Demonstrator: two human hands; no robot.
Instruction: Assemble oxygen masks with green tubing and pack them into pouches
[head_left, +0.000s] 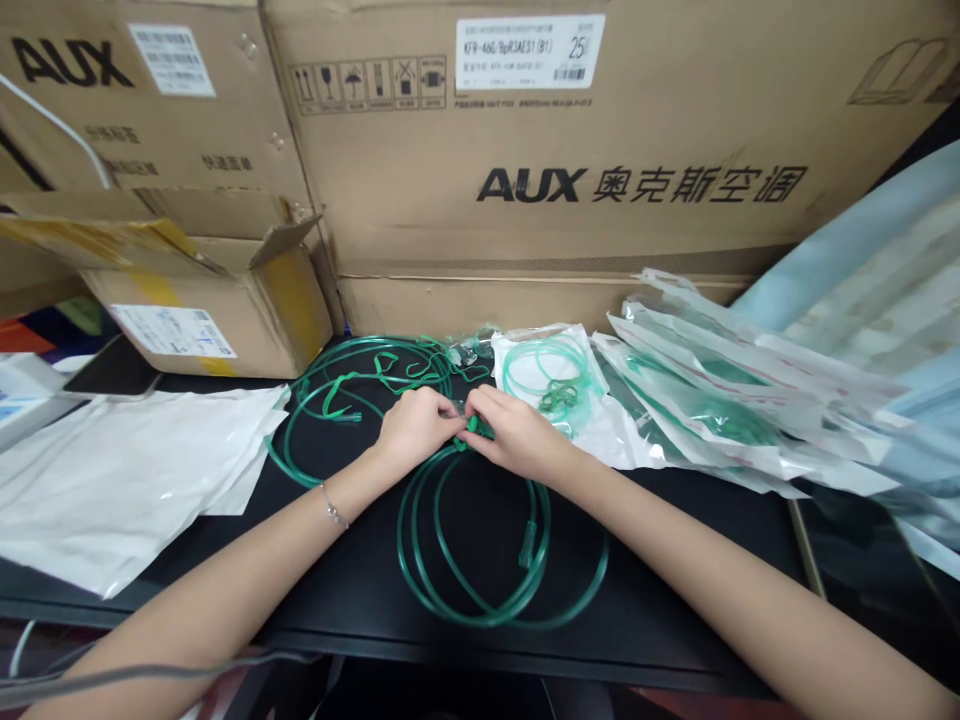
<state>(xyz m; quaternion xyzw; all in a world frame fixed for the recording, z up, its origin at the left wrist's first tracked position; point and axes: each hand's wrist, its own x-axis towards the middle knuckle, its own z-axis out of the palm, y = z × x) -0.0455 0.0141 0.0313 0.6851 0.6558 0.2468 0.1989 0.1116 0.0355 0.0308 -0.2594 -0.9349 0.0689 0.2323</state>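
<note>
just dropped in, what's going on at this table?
A person has both hands at the gathered end of a coiled green tube, over the black table. The right hand pinches that end; the left hand meets it there, though its exact grip is hard to make out. The tube's loops spread toward the person. Another green tube lies loose beyond the left hand. White packets are piled on the right, more white bags on the left.
</note>
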